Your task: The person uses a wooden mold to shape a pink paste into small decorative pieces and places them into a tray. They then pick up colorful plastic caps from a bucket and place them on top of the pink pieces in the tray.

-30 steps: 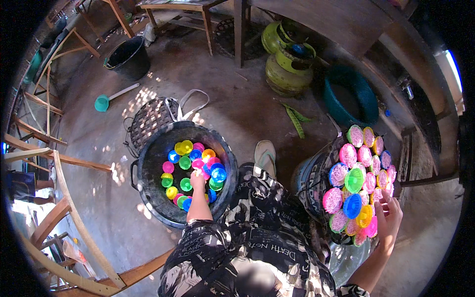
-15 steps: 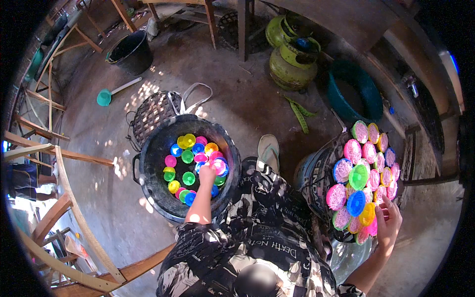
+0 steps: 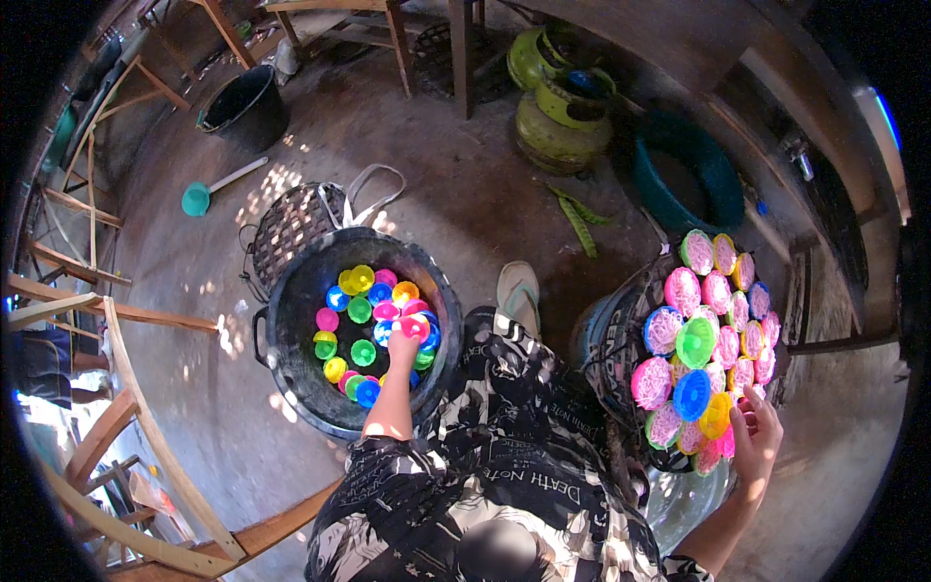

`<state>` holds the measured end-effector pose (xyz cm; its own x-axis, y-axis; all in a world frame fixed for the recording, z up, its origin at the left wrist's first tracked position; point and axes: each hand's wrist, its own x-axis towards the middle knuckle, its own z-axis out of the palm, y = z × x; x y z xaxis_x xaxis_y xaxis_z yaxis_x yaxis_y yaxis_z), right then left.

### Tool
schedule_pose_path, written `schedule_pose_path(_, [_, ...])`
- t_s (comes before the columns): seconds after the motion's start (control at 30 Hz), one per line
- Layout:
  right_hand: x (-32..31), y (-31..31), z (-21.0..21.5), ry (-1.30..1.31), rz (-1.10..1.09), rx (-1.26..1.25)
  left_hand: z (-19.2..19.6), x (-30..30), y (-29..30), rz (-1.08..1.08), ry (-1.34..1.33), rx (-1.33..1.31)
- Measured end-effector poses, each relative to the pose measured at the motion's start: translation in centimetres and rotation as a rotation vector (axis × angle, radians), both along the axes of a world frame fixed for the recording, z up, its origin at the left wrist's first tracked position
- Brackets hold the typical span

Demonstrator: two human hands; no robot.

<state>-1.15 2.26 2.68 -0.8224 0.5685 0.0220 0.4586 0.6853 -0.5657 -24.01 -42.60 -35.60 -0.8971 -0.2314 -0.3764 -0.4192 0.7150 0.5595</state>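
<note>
My left hand point(image 3: 405, 347) reaches into a black basin point(image 3: 289, 373) that holds several small, bright plastic cups. Its fingers are closed round a pink cup point(image 3: 414, 327), though the grip is partly hidden by the hand itself. My right hand point(image 3: 758, 436) is at the near right edge of a cluster of cups filled with pink and white shreds. Its fingers are apart and curved, with the thumb close beside a yellow cup point(image 3: 716, 415); whether they touch it I cannot tell. A blue cup point(image 3: 692, 395) and a green cup point(image 3: 696, 342) without visible shreds lie on the filled ones.
The cluster rests atop a dark, sack-like bundle point(image 3: 616, 335) at my right. Beyond stand a teal tub point(image 3: 732, 199), green gas cylinders point(image 3: 561, 131) and a black bucket point(image 3: 247, 116). A green dipper point(image 3: 196, 199) and a woven bag point(image 3: 291, 228) lie on the floor. Wooden frames point(image 3: 160, 412) stand left.
The whole view has shifted slightly, with most things now a little farther left. My left hand stays in the basin at the pink cup. My right hand's fingers have come slightly closer to the yellow cup.
</note>
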Motion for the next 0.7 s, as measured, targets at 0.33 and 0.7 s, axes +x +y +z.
schedule_pose_path(0.33, [0.7,0.1,0.2,0.017,0.029,0.052,-1.1,-0.1,-3.6,0.095,-0.248,0.558])
schedule_pose_path(0.7, [1.1,-0.2,0.1,0.010,0.038,-0.020,0.5,1.3,-1.6,-0.132,0.045,0.160])
